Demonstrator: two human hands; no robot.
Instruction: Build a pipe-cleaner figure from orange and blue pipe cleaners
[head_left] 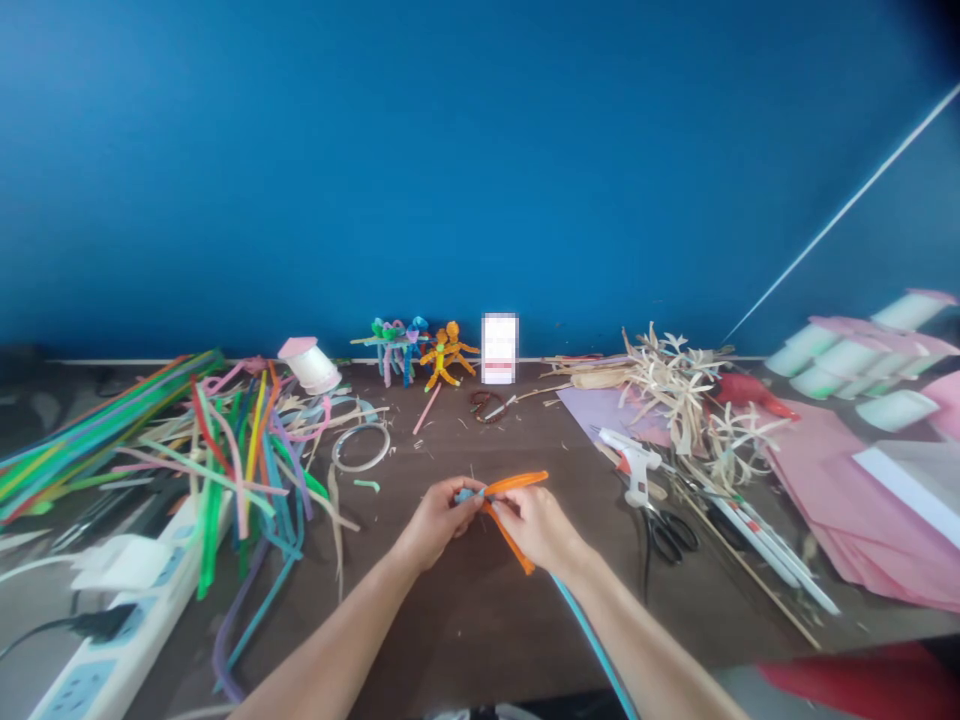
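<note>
Left hand (439, 523) and right hand (536, 527) squeeze a bent orange pipe cleaner (517, 482) together above the brown surface (457, 640).

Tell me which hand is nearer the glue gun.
Right. The right hand is left of the white hot glue gun, not touching it; the left hand is farther left.

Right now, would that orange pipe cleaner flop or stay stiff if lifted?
The orange fuzzy pipe cleaner probably keeps its shape, given its V bend held by the left hand and right hand. Its thin form suggests lightness; its fuzz likely resists slipping.
</note>
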